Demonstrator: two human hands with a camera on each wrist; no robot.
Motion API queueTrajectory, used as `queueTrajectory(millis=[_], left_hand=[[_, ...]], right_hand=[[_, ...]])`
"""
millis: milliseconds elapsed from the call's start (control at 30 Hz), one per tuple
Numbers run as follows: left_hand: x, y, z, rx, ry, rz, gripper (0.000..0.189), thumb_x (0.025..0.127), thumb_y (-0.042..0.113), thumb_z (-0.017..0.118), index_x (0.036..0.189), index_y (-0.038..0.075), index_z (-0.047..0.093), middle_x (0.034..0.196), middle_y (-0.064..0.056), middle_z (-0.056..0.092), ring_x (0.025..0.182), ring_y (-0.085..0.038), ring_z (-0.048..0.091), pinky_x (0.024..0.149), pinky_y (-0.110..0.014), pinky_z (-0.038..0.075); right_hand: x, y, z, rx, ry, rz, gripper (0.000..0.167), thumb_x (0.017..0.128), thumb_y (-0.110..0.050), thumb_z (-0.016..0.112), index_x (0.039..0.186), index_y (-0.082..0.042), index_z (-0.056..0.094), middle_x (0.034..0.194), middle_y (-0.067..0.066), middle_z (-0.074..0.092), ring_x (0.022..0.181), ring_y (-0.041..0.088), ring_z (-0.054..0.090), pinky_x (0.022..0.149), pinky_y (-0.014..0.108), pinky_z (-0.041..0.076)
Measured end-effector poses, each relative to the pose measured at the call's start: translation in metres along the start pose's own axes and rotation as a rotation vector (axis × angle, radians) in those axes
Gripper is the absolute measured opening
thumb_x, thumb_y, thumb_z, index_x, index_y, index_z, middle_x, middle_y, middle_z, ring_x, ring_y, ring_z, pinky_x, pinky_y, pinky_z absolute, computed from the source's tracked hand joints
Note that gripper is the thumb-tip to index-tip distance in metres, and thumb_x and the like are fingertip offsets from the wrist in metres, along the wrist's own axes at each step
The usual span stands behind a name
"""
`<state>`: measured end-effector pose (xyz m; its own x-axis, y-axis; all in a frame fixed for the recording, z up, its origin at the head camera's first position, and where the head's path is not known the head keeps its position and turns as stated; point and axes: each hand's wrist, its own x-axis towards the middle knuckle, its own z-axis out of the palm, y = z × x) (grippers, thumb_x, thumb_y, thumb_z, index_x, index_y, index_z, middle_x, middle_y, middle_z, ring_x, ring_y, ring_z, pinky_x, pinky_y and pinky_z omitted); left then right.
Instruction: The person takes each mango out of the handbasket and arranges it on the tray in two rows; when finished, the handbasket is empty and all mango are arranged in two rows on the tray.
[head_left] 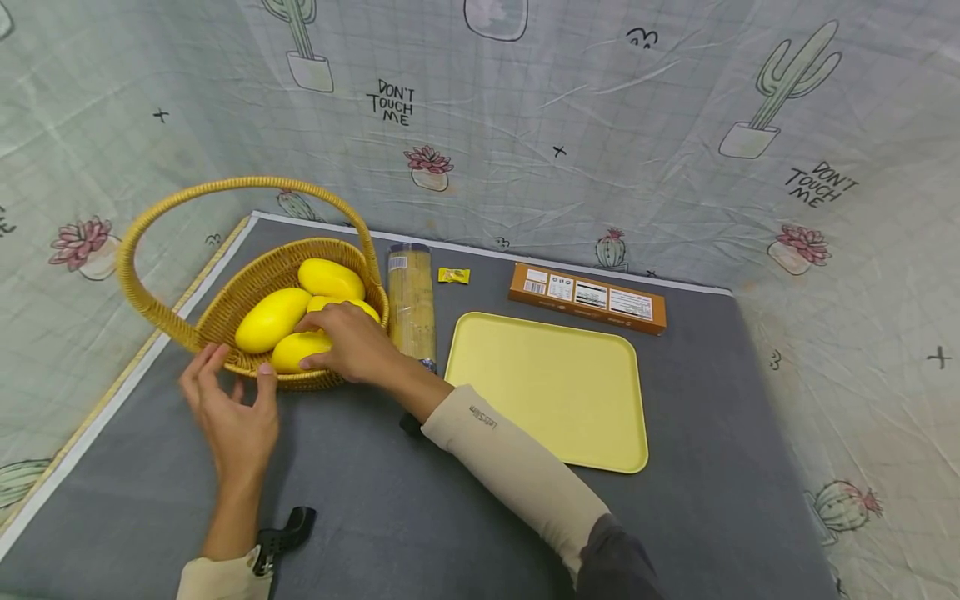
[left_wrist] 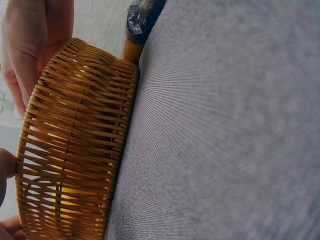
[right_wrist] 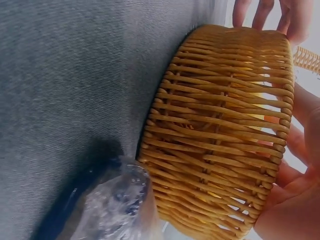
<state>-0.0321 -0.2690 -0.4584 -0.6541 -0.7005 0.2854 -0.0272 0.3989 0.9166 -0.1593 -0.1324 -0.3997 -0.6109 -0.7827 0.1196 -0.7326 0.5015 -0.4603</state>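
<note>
A wicker basket (head_left: 292, 379) with a tall hoop handle stands at the left of the table, with several yellow mangoes (head_left: 273, 321) inside. My right hand (head_left: 348, 342) reaches over the rim and grips the front mango (head_left: 288, 354), thumb on its near side and fingers curled over the top. At the near left end, my left hand (head_left: 232, 417) touches the basket rim with spread fingers and thumb. Through the weave in the left wrist view, yellow shows inside the basket (left_wrist: 75, 145). In the right wrist view, left fingertips rest against the basket's end.
Beside the basket lies a clear tube of pale biscuits (head_left: 412, 300). A small yellow packet (head_left: 453, 276) and a long orange-brown box (head_left: 587, 297) sit along the back. A pale yellow tray (head_left: 547, 383) lies right of the basket, partly behind my right sleeve. Printed cloth hangs behind the table.
</note>
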Motion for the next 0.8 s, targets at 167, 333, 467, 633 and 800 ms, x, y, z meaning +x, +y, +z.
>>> queueTrajectory(millis=[167, 333, 467, 633, 800], left_hand=[[0.0, -0.0002, 0.0002, -0.004, -0.002, -0.001, 0.057, 0.1, 0.021, 0.068, 0.152, 0.005, 0.051, 0.163, 0.003, 0.034, 0.151, -0.015, 0.036, 0.119, -0.052, 0.044], [-0.0001, -0.0001, 0.0001, -0.007, -0.007, -0.007, 0.057, 0.1, 0.021, 0.068, 0.152, 0.006, 0.05, 0.163, 0.003, 0.033, 0.152, -0.015, 0.036, 0.12, -0.055, 0.043], [-0.0001, -0.0005, -0.0003, -0.007, -0.007, -0.013, 0.057, 0.1, 0.021, 0.068, 0.152, 0.005, 0.05, 0.164, 0.003, 0.033, 0.152, -0.016, 0.036, 0.12, -0.057, 0.042], [-0.0005, 0.0, -0.0005, 0.003, -0.009, -0.012, 0.058, 0.1, 0.022, 0.068, 0.153, 0.006, 0.05, 0.164, 0.003, 0.033, 0.152, -0.016, 0.036, 0.121, -0.056, 0.042], [-0.001, 0.001, -0.0002, 0.015, -0.008, -0.01, 0.058, 0.101, 0.023, 0.068, 0.153, 0.006, 0.049, 0.164, 0.003, 0.033, 0.152, -0.015, 0.036, 0.121, -0.054, 0.043]], right_hand=[[0.0047, -0.0008, 0.0018, -0.018, -0.024, 0.021, 0.052, 0.089, -0.039, 0.086, 0.135, -0.02, 0.074, 0.13, -0.01, 0.075, 0.117, 0.007, 0.067, 0.098, 0.018, 0.05], [0.0062, -0.0004, 0.0018, -0.018, -0.03, 0.022, 0.05, 0.088, -0.038, 0.087, 0.133, -0.02, 0.075, 0.129, -0.011, 0.075, 0.115, 0.007, 0.067, 0.096, 0.017, 0.05], [0.0051, -0.0003, 0.0018, -0.005, -0.021, 0.027, 0.049, 0.089, -0.037, 0.086, 0.133, -0.019, 0.075, 0.128, -0.01, 0.076, 0.115, 0.008, 0.067, 0.097, 0.019, 0.05], [0.0029, -0.0008, 0.0008, -0.008, 0.002, 0.042, 0.049, 0.09, -0.039, 0.085, 0.133, -0.019, 0.075, 0.129, -0.01, 0.076, 0.118, 0.009, 0.067, 0.105, 0.022, 0.048], [0.0017, -0.0004, -0.0016, 0.007, 0.022, 0.039, 0.05, 0.09, -0.039, 0.085, 0.134, -0.018, 0.075, 0.129, -0.009, 0.076, 0.12, 0.009, 0.067, 0.111, 0.024, 0.045]])
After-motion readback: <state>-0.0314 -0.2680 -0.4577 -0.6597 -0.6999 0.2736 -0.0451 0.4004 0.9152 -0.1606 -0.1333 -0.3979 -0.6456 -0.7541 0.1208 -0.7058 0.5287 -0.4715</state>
